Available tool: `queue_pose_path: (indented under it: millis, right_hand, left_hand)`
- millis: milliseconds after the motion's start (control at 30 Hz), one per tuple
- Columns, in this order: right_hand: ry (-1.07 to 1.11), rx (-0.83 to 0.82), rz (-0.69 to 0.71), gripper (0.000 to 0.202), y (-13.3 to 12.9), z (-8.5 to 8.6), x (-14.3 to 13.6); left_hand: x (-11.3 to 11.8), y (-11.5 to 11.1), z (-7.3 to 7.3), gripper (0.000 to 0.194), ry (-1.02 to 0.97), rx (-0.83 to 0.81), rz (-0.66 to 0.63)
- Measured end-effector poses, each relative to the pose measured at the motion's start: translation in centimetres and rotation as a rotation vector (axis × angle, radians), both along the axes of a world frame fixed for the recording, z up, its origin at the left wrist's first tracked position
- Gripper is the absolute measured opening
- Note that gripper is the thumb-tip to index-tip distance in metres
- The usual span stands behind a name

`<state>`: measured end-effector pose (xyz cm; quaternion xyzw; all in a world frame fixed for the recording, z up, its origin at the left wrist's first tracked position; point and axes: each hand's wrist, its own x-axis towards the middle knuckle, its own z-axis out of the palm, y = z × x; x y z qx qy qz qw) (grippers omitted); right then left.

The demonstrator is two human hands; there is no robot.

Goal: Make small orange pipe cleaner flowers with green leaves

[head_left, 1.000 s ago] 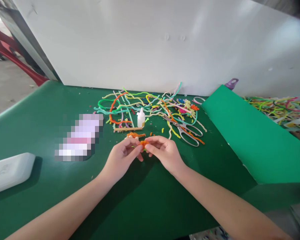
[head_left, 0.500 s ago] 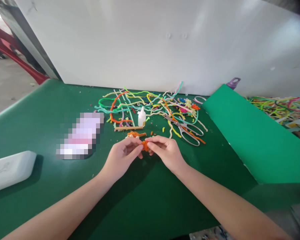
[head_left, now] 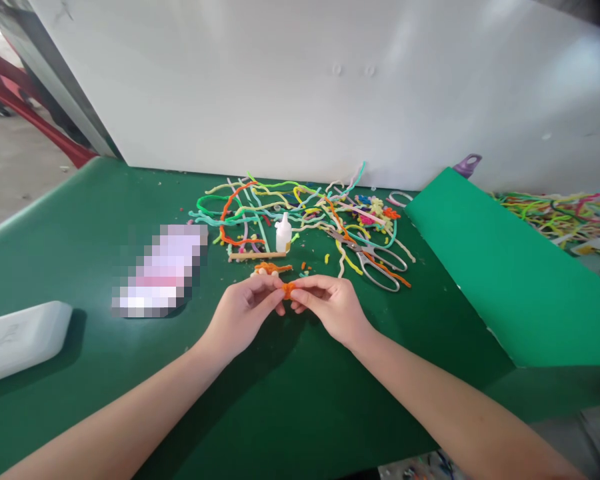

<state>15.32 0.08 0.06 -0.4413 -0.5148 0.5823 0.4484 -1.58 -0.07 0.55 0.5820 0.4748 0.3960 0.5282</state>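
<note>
Over one green table, two hands pinch one orange piece.

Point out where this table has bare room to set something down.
Free: the green table between the left forearm and right forearm; the strip between the right forearm and light-green sheet; the patch between the left forearm and white case. Crowded: beyond the left hand and right hand, with a white bottle, scissors and tangled coloured strands.
</note>
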Motion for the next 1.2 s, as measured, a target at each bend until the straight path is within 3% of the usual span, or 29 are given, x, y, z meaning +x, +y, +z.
queue_pose_path:
  millis: [300,667,1000,1200]
  right_hand:
    - [-0.023,-0.056,0.023,0.023,0.51,-0.03,0.38]
    - [-0.039,-0.037,0.021,0.025,0.38,0.03,0.22]
    - [0.012,-0.022,0.07,0.018,0.71,0.02,0.34]
    - [-0.045,0.021,-0.045,0.027,0.11,-0.08,-0.11]
  left_hand:
    - [0.03,-0.2,-0.02,0.018,-0.095,-0.047,-0.018]
    - [0.14,-0.13,0.29,0.013,-0.039,-0.05,0.016]
    - [-0.22,0.11,0.2,0.012,-0.088,-0.073,-0.079]
    - [0.21,0.07,0.17,0.014,-0.133,-0.101,0.046]
